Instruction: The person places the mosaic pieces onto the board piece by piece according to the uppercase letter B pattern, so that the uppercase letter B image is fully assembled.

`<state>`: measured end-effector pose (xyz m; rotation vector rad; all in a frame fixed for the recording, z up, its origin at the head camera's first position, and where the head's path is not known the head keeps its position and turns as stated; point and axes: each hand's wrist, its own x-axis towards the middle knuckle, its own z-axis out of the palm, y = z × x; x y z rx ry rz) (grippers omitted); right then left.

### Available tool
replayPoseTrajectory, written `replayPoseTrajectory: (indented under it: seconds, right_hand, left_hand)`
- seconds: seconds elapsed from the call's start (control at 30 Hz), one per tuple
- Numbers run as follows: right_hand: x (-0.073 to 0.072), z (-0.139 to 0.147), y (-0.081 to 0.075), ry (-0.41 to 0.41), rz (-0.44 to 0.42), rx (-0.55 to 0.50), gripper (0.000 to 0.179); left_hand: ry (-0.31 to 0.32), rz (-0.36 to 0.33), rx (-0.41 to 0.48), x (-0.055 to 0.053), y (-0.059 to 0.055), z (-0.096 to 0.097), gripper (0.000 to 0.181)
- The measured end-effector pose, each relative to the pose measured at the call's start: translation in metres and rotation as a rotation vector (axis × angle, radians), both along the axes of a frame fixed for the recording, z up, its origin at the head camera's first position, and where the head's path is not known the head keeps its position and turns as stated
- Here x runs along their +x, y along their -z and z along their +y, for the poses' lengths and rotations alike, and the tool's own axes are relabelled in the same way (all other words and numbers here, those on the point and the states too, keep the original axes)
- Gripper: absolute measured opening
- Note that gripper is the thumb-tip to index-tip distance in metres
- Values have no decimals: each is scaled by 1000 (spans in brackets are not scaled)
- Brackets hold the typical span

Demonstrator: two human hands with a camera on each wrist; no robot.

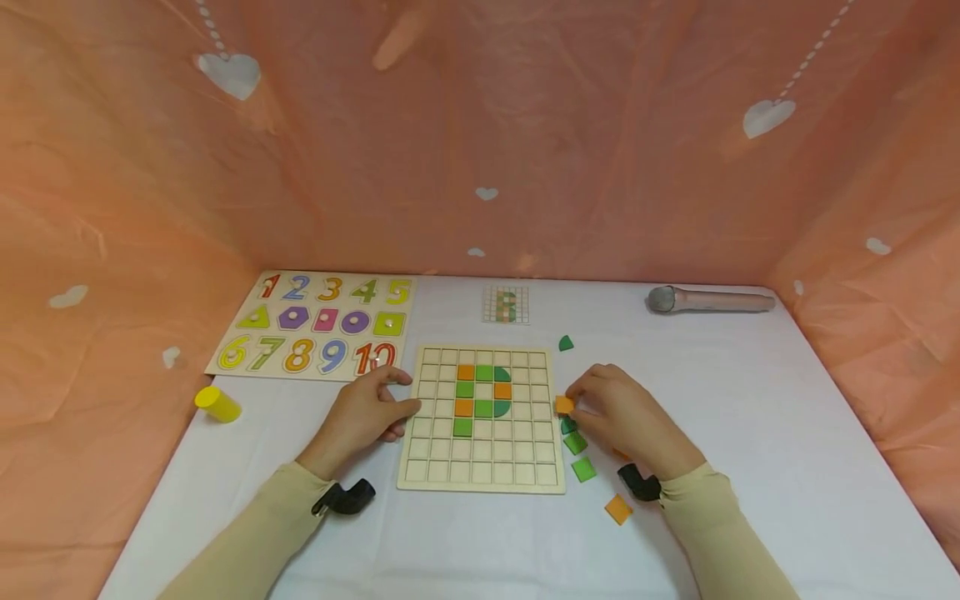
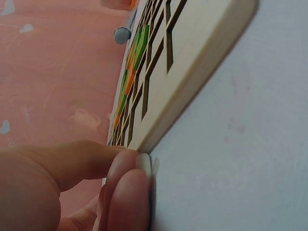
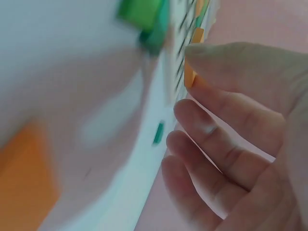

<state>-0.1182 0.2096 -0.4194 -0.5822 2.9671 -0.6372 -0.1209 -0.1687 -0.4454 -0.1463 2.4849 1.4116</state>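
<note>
A wooden grid board [image 1: 442, 473] lies flat, with orange squares, green squares and dark green rounded pieces forming a P shape. My left hand [image 1: 367, 408] rests at its left side, the thumb tip touching the edge and the other fingers loosely bent. In the left wrist view the fingertips sit right at the board's side [image 2: 192, 91]. My right hand [image 1: 626, 412] pinches an orange square tile [image 1: 564, 405] between thumb and index finger, just off the board's right edge. That orange tile [image 3: 189, 72] stands on edge in the right wrist view, the remaining fingers spread below.
Loose green tiles [image 1: 583, 469], an orange tile [image 1: 618, 509] and a dark green quarter piece [image 1: 566, 342] lie right of the board. Behind it is a small pattern card [image 1: 489, 308]. A number puzzle [image 1: 315, 323], a yellow cylinder [image 1: 218, 404] and a microphone [image 1: 712, 300] lie farther out.
</note>
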Motion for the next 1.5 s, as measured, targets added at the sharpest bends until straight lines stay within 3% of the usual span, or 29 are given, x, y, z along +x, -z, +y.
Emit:
replayPoseTrajectory:
  seconds: [0.3, 0.67, 1.03, 1.5]
  right_hand:
    - [-10, -48, -1, -115, 23, -5, 16]
    - [-1, -88, 5, -209, 49, -38, 13]
    - [6, -97, 11, -246, 110, -8, 9]
    - [6, -99, 12, -243, 76, -12, 12]
  left_hand:
    - [2, 4, 1, -1, 2, 0, 43]
    - [-1, -6, -5, -3, 6, -2, 42]
    - [3, -4, -1, -1, 4, -1, 43]
    - [8, -3, 3, 0, 1, -1, 44]
